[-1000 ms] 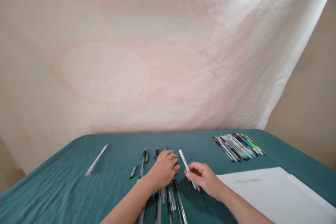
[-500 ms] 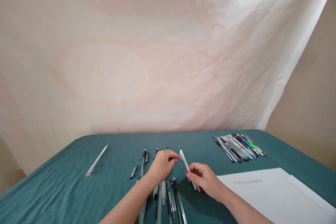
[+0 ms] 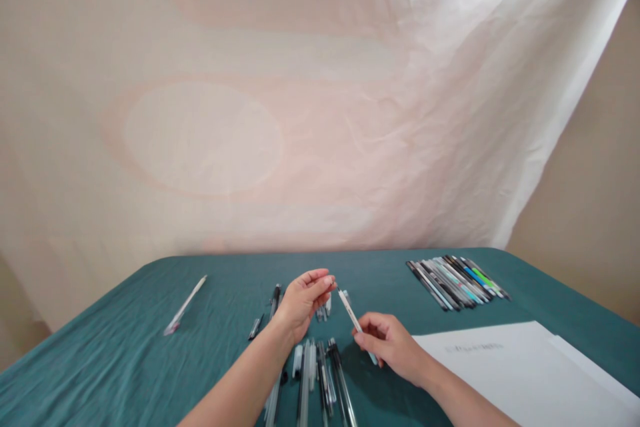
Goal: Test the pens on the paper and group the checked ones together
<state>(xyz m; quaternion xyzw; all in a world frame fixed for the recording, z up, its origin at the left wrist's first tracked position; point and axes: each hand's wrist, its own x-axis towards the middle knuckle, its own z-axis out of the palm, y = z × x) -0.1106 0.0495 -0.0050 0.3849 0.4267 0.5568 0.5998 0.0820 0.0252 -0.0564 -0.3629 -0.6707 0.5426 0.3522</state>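
Note:
My right hand (image 3: 387, 341) grips the rear part of a slim white pen (image 3: 350, 310), which points up and to the left. The fingers of my left hand (image 3: 302, 302) are pinched at the pen's thin dark tip; the exact contact is partly covered by the fingertips. Below my hands lie several clear and black pens (image 3: 340, 380), with small pen caps and parts among them. A few clear pieces (image 3: 324, 310) lie just behind my left hand, partly hidden by it.
Neatly lined-up pens (image 3: 457, 282) lie at the back right. White paper sheets (image 3: 505, 373) with faint scribbles cover the front right. One white pen with a clear barrel (image 3: 185, 305) lies alone on the left of the green cloth (image 3: 110, 347). A pale sheet (image 3: 300, 113) hangs behind.
My left hand has risen slightly and turned, and its fingers have moved onto the pen's tip. The pen has tipped a little lower in my right hand, which has barely moved.

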